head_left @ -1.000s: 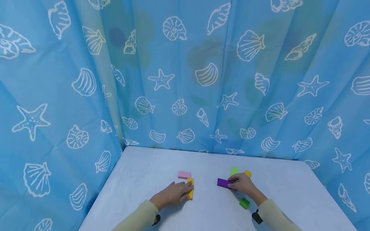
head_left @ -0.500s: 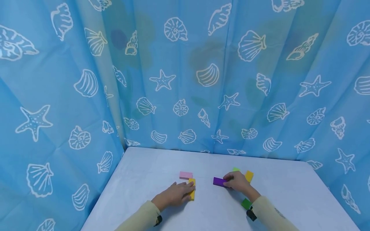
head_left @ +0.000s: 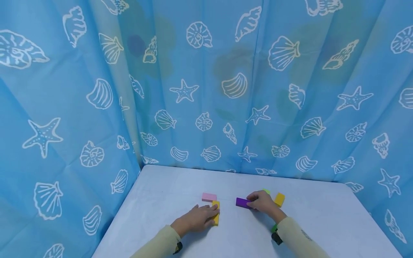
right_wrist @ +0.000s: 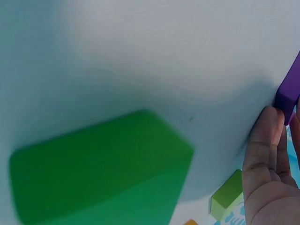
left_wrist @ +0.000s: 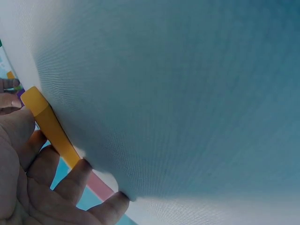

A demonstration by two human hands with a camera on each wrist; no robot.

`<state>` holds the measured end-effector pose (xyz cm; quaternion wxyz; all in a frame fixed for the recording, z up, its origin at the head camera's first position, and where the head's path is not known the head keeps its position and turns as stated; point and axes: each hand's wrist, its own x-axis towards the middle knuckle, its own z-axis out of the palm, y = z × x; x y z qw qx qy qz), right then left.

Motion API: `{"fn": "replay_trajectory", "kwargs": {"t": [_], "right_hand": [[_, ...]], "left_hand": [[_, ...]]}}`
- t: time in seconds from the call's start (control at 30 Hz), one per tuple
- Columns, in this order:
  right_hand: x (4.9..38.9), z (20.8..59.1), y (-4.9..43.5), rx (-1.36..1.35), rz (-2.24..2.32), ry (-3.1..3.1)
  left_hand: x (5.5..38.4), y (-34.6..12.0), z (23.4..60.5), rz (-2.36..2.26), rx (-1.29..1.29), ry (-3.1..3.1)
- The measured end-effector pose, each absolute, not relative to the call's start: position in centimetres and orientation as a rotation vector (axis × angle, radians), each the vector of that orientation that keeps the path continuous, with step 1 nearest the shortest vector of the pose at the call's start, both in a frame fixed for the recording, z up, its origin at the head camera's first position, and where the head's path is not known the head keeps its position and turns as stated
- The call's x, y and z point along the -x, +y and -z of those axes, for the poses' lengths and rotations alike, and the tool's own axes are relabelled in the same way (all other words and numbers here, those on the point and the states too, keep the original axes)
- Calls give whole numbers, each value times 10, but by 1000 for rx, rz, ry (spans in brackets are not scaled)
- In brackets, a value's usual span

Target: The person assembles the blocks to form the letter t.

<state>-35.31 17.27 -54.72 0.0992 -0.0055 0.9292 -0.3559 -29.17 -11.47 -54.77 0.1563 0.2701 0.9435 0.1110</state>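
My left hand (head_left: 196, 218) holds a yellow block (head_left: 216, 219) lying lengthwise on the white table. In the left wrist view the thumb is at the block's near end (left_wrist: 36, 99) and the fingers run along its side. A pink block (head_left: 209, 197) lies at the yellow block's far end. Across a gap to the right, my right hand (head_left: 262, 202) pinches the right end of a purple block (head_left: 242, 202) between thumb and fingers, close over the tabletop. Its left end points toward the yellow and pink blocks.
Beyond the right hand lie a light green block (head_left: 266, 191), partly hidden, and another yellow block (head_left: 279, 200). A green block (right_wrist: 98, 173) sits under the right wrist, mostly covered in the head view. A blue shell-patterned curtain (head_left: 206, 89) stands behind the table (head_left: 174, 182).
My right hand has slid the purple block leftward, narrowing the gap to the yellow and pink blocks. The right forearm now covers more of the green block. The left hand keeps its place.
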Motion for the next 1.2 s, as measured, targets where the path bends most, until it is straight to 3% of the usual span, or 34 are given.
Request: {"fn": "replay_trajectory", "kwargs": {"t": [1.2], "right_hand": [[376, 550, 136, -9, 1159, 2728]], "left_hand": [[291, -114, 550, -323, -765, 2726]]}}
